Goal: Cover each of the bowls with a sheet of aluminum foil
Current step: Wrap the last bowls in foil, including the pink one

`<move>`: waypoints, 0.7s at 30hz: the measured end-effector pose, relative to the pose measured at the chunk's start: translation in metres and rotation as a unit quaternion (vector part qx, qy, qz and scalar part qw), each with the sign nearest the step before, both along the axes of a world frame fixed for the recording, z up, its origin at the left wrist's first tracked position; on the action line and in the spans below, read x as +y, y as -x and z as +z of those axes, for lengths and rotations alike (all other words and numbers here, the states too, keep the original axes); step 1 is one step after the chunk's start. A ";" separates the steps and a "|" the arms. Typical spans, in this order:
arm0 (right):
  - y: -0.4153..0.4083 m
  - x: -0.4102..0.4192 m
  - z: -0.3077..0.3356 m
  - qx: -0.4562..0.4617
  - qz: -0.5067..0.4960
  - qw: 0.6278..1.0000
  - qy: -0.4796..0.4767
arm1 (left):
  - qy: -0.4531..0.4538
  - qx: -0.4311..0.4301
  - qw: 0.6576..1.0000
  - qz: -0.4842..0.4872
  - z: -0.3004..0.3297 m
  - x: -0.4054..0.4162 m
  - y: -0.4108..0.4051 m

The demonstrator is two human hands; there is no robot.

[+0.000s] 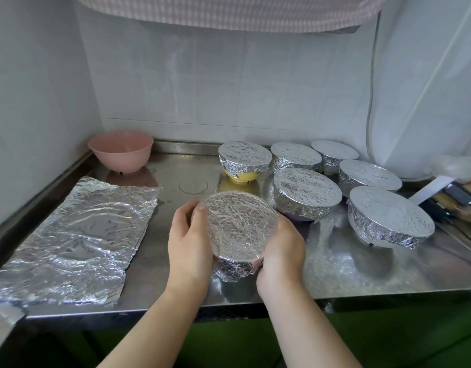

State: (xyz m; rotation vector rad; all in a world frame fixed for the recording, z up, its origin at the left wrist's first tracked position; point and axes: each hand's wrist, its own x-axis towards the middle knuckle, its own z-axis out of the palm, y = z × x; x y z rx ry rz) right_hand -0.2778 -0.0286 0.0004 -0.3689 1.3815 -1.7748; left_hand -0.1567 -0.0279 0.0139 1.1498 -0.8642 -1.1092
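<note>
While both hands cup it, foil-covered bowl (pixel 235 229), left hand (pixel 190 241), right hand (pixel 280 254)

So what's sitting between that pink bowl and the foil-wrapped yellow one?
Nothing: in the head view, only bare steel counter lies between the pink bowl and the yellow bowl.

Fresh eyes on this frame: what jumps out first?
Front and centre, the left hand and right hand each have a grip on a foil-covered bowl over the steel counter. To the right sits a cluster of six foil-covered bowls. At the back left stands one uncovered pink bowl, with loose foil sheets lying flat in front of it.
</note>
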 end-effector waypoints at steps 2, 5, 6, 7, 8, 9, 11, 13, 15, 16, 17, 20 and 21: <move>-0.004 0.002 0.001 0.012 -0.006 1.000 -0.001 | 0.011 -0.025 1.000 0.004 -0.006 0.011 0.003; -0.006 0.007 0.001 0.030 -0.010 0.999 -0.004 | 0.004 -0.049 0.999 -0.003 -0.010 0.010 0.003; -0.004 0.009 0.002 0.044 -0.004 0.999 -0.006 | 0.002 -0.047 0.999 -0.005 -0.011 0.003 -0.001; -0.001 0.010 0.003 0.065 0.004 0.998 -0.018 | -0.002 -0.046 0.999 -0.010 -0.009 -0.004 -0.007; 0.004 0.012 0.005 0.091 0.019 0.995 -0.034 | -0.005 -0.050 0.999 -0.018 -0.007 -0.010 -0.014; 0.009 0.012 0.009 0.120 0.032 0.991 -0.050 | -0.010 -0.057 0.998 -0.031 -0.003 -0.015 -0.020; 0.019 0.006 0.015 0.188 0.055 0.978 -0.066 | -0.011 -0.069 0.997 -0.038 0.000 -0.024 -0.028; 0.024 -0.005 0.027 0.252 0.079 0.963 -0.064 | -0.004 -0.086 0.996 -0.018 0.000 -0.025 -0.027; 0.024 -0.013 0.039 0.256 0.129 0.957 -0.050 | -0.002 -0.115 0.993 -0.006 -0.001 -0.019 -0.020; 0.023 -0.014 0.044 0.250 0.157 0.954 -0.048 | -0.001 -0.129 0.992 -0.001 -0.002 -0.015 -0.014; 0.022 -0.015 0.044 0.241 0.181 0.952 -0.049 | 0.006 -0.137 0.990 0.008 -0.003 -0.010 -0.008; 0.026 -0.022 0.030 0.212 0.185 0.958 -0.061 | 0.008 -0.101 0.994 0.042 -0.008 -0.006 0.003; 0.026 -0.023 0.026 0.192 0.173 0.964 -0.064 | 0.008 -0.069 0.997 0.045 -0.009 -0.007 0.005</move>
